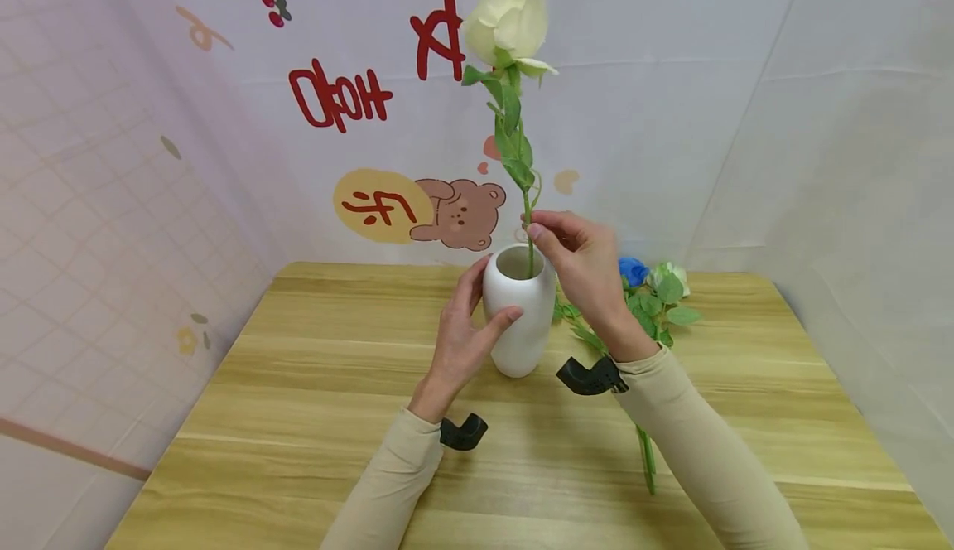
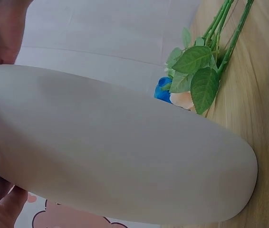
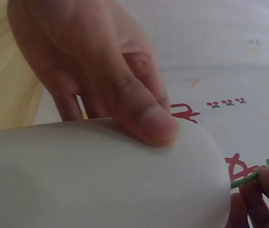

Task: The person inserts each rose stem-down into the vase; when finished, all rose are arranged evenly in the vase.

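Observation:
A white vase (image 1: 520, 326) stands upright on the wooden table. My left hand (image 1: 465, 330) grips its left side near the rim, thumb across the front; the right wrist view shows that thumb lying on the vase (image 3: 125, 175). Between thumb and fingers my right hand (image 1: 585, 264) pinches the green stem of a white rose (image 1: 508, 28), just above the vase mouth. The stem's lower end is inside the opening, and the bloom rises high above. In the left wrist view the vase (image 2: 120, 142) fills the middle, and part of the right hand (image 2: 6, 31) shows beyond its mouth.
Right of the vase, partly behind my right forearm, lie more flowers: a blue rose (image 1: 633, 271) and a pale rose (image 1: 674, 275) with leafy green stems. The wooden table (image 1: 298, 384) reaches back to a white printed cloth (image 1: 633, 119) behind it.

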Available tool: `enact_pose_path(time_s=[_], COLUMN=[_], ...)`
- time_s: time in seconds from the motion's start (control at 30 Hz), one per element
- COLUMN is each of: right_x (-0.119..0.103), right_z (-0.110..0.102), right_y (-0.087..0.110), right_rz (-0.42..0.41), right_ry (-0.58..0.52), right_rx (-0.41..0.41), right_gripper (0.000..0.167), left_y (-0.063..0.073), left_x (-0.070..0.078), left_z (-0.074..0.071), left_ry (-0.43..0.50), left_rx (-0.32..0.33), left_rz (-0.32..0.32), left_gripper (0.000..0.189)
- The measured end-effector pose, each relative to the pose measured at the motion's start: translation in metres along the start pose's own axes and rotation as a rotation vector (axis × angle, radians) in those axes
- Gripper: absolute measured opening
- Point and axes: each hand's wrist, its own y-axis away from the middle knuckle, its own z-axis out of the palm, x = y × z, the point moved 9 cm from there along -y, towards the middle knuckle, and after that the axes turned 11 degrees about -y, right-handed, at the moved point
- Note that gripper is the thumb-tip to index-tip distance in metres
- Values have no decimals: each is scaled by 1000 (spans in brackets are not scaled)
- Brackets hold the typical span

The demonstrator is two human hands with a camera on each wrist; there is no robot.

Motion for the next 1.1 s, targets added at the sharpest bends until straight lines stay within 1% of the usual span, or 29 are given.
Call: enact_pose_path(time_s=[0.13, 0.23, 0.4, 0.5, 0.87, 0.97, 1.1], right_x=[8, 13, 21, 27, 26, 28, 32], right_z=[2, 2, -1, -2, -6, -7, -10], right_y=[6, 10, 17, 20, 23, 25, 29], right_rz=[9, 6, 20, 28, 17, 15, 35], right_ry=[-32, -28, 45, 69, 180, 176, 133], right_rx=[-11, -20, -42, -53, -75, -84, -92], right_gripper=[21, 19, 22, 23, 28, 30, 31], left_y=[0, 0, 0, 0, 0, 0, 0], left_x=[-1, -2, -2, -2, 0, -2, -4], left_z=[0, 1, 1, 1, 2, 2, 1], left_ry=[-7, -6, -8, -7, 15, 10, 3], left_rx=[-3, -1, 5, 5, -3, -5, -4], left_rz=[-7, -9, -7, -11, -23, -28, -42], left_gripper=[78, 78, 77, 78, 78, 78, 74])
